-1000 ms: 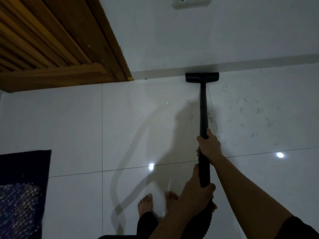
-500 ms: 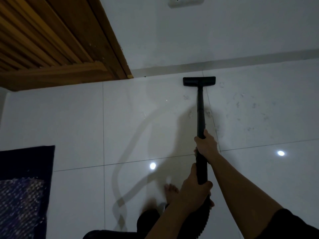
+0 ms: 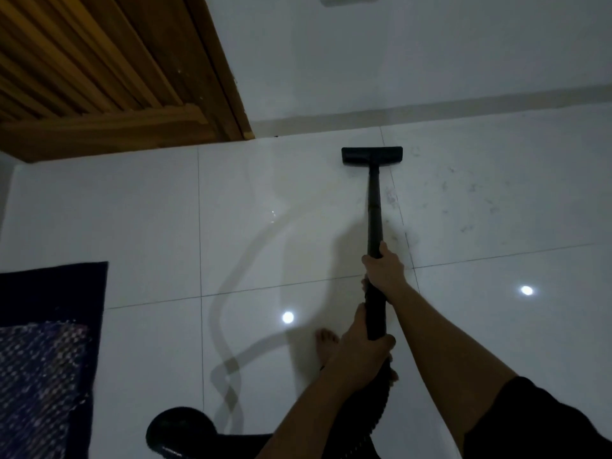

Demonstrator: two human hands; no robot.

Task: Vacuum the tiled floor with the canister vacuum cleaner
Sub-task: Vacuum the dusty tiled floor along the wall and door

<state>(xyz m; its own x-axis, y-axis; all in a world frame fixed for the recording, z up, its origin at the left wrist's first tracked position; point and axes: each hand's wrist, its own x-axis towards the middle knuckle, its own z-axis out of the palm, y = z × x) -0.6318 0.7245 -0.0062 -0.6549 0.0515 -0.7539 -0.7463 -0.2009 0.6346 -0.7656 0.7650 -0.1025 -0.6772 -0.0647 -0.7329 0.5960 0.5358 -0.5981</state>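
Vacuum wand (image 3: 374, 210) shows black against the white tiled floor (image 3: 265, 210), running from the person's hands out to its flat floor head (image 3: 372, 156). The head sits on the tiles near the foot of the wall, to the right of the wooden door (image 3: 99, 61). The right hand (image 3: 384, 270) is wrapped round the tube; the left hand (image 3: 361, 356) grips its near end, where the ribbed hose (image 3: 374, 409) joins. Grey dust smudges (image 3: 463, 207) lie right of the wand. A bare foot (image 3: 326, 342) shows beside the left hand, a dark rug (image 3: 43, 359) far left
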